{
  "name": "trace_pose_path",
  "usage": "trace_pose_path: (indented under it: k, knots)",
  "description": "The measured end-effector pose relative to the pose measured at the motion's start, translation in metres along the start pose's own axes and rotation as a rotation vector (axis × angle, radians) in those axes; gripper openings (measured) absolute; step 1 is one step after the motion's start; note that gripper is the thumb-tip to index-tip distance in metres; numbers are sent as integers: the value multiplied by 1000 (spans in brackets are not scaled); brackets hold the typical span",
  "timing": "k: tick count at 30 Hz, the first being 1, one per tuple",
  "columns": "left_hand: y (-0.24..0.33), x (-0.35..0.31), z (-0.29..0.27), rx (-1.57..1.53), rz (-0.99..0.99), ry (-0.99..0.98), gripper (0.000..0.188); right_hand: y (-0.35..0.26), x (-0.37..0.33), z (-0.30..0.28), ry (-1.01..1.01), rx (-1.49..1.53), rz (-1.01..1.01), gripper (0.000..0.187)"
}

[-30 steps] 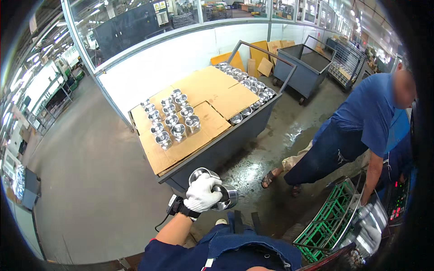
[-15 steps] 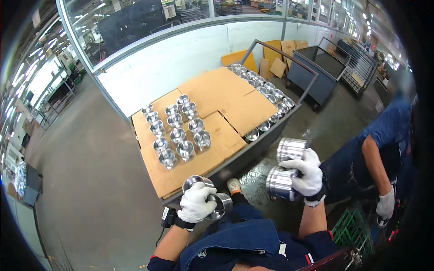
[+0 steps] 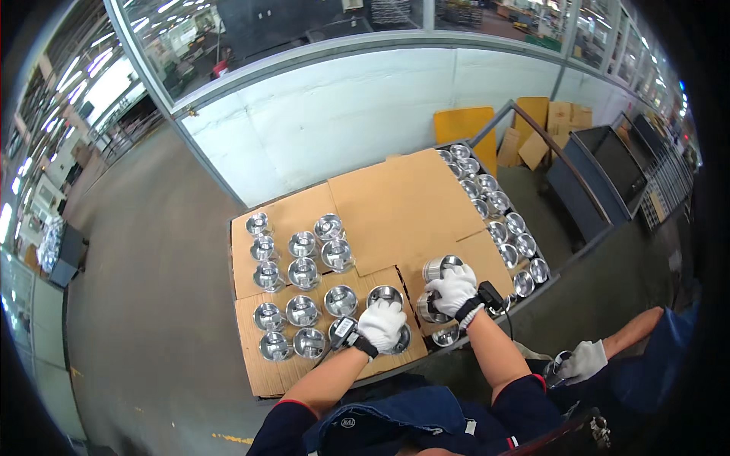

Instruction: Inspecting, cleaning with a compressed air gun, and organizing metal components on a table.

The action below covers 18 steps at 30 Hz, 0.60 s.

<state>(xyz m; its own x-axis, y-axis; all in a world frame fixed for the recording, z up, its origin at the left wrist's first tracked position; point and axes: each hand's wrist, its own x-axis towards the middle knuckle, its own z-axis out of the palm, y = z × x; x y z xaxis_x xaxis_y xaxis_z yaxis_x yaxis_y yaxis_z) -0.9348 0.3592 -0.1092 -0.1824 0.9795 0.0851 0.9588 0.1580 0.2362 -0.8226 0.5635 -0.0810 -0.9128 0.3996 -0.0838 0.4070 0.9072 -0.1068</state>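
My left hand [image 3: 382,327], in a white glove, is closed around two shiny metal pistons, a far piston [image 3: 382,293] and a near piston [image 3: 404,342]. Both rest upright on the cardboard sheet [image 3: 411,190], at the right end of the near rows. My right hand [image 3: 455,290], also gloved, grips two more: an upper piston [image 3: 434,270] and a lower piston [image 3: 426,310]. These are tilted over the cardboard's right part, and whether they touch it I cannot tell. Left of my hands, several pistons [image 3: 303,275] stand in rows on the cardboard.
More pistons [image 3: 498,201] fill the cart's uncovered right end, below a metal handle [image 3: 563,152]. At the lower right another person's gloved hand [image 3: 584,362] holds a piston. Beyond are a grey bin cart [image 3: 582,182], a yellow board [image 3: 464,129] and a white wall [image 3: 342,114].
Both hands have moved forward over the cardboard with their pistons, from beside the cart. The left pair now stands at the rows. The co-worker's hand has come nearer the cart.
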Motion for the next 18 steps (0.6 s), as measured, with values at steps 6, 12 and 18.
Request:
trace_pose_path:
  k: [6, 12, 18]
  knots:
    - [-43, 45, 45, 179, -120, -75, 23, -9, 78, 45, -145, -105, -98, 24]
    - [-42, 52, 55, 180, -275, -73, 58, -23, 88, 44, -201, -105, -121, 32]
    - [-26, 32, 31, 16, -189, 111, 62, -26, 64, 38, -75, 55, -97, 41]
